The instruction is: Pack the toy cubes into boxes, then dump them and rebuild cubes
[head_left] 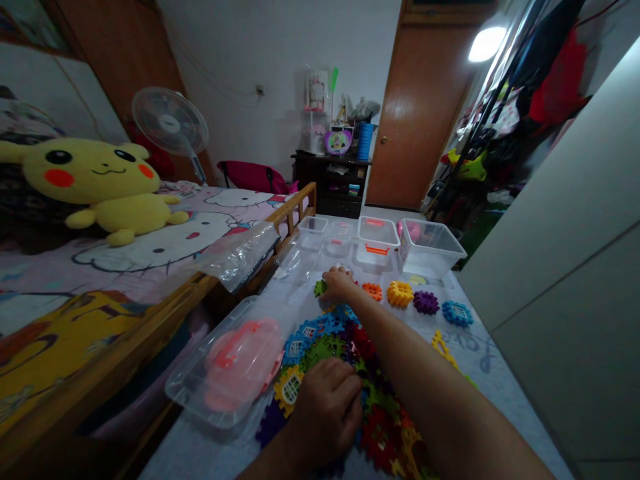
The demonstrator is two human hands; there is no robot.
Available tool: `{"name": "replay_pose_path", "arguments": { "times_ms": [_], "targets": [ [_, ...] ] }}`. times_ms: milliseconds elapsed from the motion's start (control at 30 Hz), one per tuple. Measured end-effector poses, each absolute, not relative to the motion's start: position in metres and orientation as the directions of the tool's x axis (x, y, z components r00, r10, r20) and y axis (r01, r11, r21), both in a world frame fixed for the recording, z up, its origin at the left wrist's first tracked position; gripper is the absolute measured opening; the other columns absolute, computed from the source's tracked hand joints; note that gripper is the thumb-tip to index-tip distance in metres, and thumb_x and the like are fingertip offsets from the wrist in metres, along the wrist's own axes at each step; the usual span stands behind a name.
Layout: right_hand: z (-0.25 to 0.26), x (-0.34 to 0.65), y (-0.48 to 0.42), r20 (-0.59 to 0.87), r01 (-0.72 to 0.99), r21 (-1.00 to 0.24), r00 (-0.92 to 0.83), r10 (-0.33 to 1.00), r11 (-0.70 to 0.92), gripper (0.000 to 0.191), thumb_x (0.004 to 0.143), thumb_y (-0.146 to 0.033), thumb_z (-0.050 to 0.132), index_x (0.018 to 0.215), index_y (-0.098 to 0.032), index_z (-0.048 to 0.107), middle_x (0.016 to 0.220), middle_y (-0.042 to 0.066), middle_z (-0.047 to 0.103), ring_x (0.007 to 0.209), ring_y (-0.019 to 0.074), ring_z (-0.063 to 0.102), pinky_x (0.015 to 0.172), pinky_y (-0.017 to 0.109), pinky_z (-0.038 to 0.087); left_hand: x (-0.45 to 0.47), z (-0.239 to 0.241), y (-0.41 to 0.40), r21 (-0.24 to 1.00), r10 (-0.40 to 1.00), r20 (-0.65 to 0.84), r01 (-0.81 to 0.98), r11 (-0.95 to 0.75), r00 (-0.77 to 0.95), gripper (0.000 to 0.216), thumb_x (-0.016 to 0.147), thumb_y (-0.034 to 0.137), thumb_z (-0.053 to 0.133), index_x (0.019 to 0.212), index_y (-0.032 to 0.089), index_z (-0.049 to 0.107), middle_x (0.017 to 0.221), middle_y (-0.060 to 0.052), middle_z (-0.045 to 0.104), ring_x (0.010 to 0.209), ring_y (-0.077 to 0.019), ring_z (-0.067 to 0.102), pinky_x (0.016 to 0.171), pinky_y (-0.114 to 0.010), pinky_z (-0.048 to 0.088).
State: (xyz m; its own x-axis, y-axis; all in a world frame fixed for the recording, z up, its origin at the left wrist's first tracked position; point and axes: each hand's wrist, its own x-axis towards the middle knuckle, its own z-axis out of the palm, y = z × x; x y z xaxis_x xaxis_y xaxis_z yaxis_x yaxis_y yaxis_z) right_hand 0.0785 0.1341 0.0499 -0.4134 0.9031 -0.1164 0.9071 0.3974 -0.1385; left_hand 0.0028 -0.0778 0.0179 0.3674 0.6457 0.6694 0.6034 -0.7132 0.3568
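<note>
My right hand reaches across the bed-side table to the far row of toothed plastic building pieces. Its fingers curl down around a green toothed piece, partly hidden by the hand. To its right stand orange, yellow, purple and blue toothed pieces, some stacked. Nearer to me, my left hand is closed over the mixed pile of toothed pieces; what its fingers hold, if anything, is hidden. Blue, green, yellow, red and purple pieces show around it, several with window lattices.
A clear lid with pink pieces lies left of the pile. Clear boxes stand at the back, one with orange handles and a larger one. Yellow triangular pieces lie right. A wooden bed rail runs along the left.
</note>
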Motion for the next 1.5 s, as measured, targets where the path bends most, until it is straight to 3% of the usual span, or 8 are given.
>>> {"name": "replay_pose_path", "arguments": {
  "times_ms": [200, 433, 633, 833, 967, 1133, 1367, 1500],
  "targets": [
    [0.094, 0.122, 0.119, 0.024, 0.895, -0.238, -0.382, 0.924, 0.376, 0.06, 0.083, -0.044, 0.067, 0.136, -0.018, 0.054, 0.139, 0.015, 0.053, 0.127, 0.0332, 0.047, 0.1, 0.046, 0.04, 0.003, 0.018, -0.078, 0.374, 0.645, 0.667, 0.582, -0.722, 0.372, 0.018, 0.083, 0.008, 0.048, 0.089, 0.02, 0.062, 0.083, -0.005, 0.068, 0.077, -0.0197, 0.062, 0.071, -0.035, 0.052],
    [0.11, 0.242, 0.05, 0.221, 0.815, -0.424, -0.33, 0.918, 0.396, 0.038, 0.085, -0.033, 0.065, 0.121, -0.022, 0.063, 0.125, 0.011, 0.062, 0.118, 0.0265, 0.056, 0.101, 0.042, 0.043, 0.001, 0.022, -0.077, 0.391, 0.644, 0.682, 0.57, -0.723, 0.348, 0.018, 0.085, 0.009, 0.05, 0.09, 0.02, 0.062, 0.084, -0.005, 0.068, 0.078, -0.0187, 0.062, 0.072, -0.033, 0.052],
    [0.073, 0.312, -0.015, 0.114, 0.777, -0.589, -0.193, 0.975, 0.223, 0.031, 0.082, -0.035, 0.061, 0.11, -0.024, 0.068, 0.106, 0.009, 0.071, 0.094, 0.024, 0.068, 0.079, 0.039, 0.055, 0.001, 0.023, -0.076, 0.384, 0.643, 0.677, 0.573, -0.724, 0.359, 0.016, 0.087, 0.009, 0.05, 0.091, 0.02, 0.062, 0.085, -0.004, 0.068, 0.079, -0.0182, 0.063, 0.073, -0.033, 0.052],
    [0.056, 0.294, -0.045, 0.035, 0.765, -0.572, -0.338, 0.94, 0.296, 0.047, 0.072, -0.032, 0.075, 0.118, -0.026, 0.066, 0.121, 0.01, 0.066, 0.114, 0.027, 0.06, 0.101, 0.044, 0.047, 0.002, 0.024, -0.075, 0.389, 0.651, 0.667, 0.577, -0.718, 0.361, 0.016, 0.087, 0.01, 0.05, 0.09, 0.02, 0.062, 0.083, -0.004, 0.069, 0.077, -0.0177, 0.063, 0.071, -0.032, 0.052],
    [0.052, 0.275, -0.044, 0.01, 0.797, -0.515, -0.363, 0.932, 0.316, 0.045, 0.071, -0.025, 0.074, 0.115, -0.022, 0.066, 0.118, 0.011, 0.064, 0.111, 0.027, 0.059, 0.1, 0.044, 0.046, 0.002, 0.024, -0.075, 0.377, 0.638, 0.688, 0.581, -0.721, 0.346, 0.016, 0.088, 0.011, 0.05, 0.09, 0.02, 0.063, 0.084, -0.004, 0.069, 0.078, -0.0175, 0.064, 0.073, -0.032, 0.053],
    [0.044, 0.275, -0.039, 0.131, 0.752, -0.558, -0.338, 0.932, 0.352, 0.019, 0.087, -0.026, 0.055, 0.1, -0.022, 0.068, 0.105, 0.009, 0.068, 0.099, 0.0231, 0.063, 0.091, 0.039, 0.049, 0.001, 0.024, -0.076, 0.385, 0.637, 0.689, 0.571, -0.726, 0.345, 0.016, 0.087, 0.011, 0.051, 0.09, 0.02, 0.064, 0.083, -0.004, 0.069, 0.078, -0.017, 0.064, 0.073, -0.031, 0.054],
    [0.034, 0.276, -0.034, 0.154, 0.663, -0.732, -0.066, 0.986, 0.159, 0.04, 0.09, -0.036, 0.048, 0.125, -0.019, 0.055, 0.069, -0.002, 0.062, 0.062, 0.0178, 0.059, 0.061, 0.03, 0.048, 0.0, 0.025, -0.076, 0.388, 0.642, 0.688, 0.576, -0.72, 0.338, 0.016, 0.087, 0.01, 0.051, 0.09, 0.02, 0.062, 0.082, -0.004, 0.069, 0.077, -0.0172, 0.064, 0.072, -0.031, 0.053],
    [0.03, 0.275, -0.033, 0.132, 0.715, -0.683, -0.079, 0.988, 0.149, 0.03, 0.088, -0.034, 0.05, 0.112, -0.021, 0.063, 0.069, -0.001, 0.063, 0.062, 0.0176, 0.059, 0.06, 0.03, 0.047, 0.0, 0.025, -0.075, 0.388, 0.641, 0.689, 0.575, -0.721, 0.338, 0.016, 0.087, 0.01, 0.051, 0.09, 0.02, 0.063, 0.083, -0.004, 0.069, 0.078, -0.0171, 0.064, 0.073, -0.031, 0.053]
  ]
}}
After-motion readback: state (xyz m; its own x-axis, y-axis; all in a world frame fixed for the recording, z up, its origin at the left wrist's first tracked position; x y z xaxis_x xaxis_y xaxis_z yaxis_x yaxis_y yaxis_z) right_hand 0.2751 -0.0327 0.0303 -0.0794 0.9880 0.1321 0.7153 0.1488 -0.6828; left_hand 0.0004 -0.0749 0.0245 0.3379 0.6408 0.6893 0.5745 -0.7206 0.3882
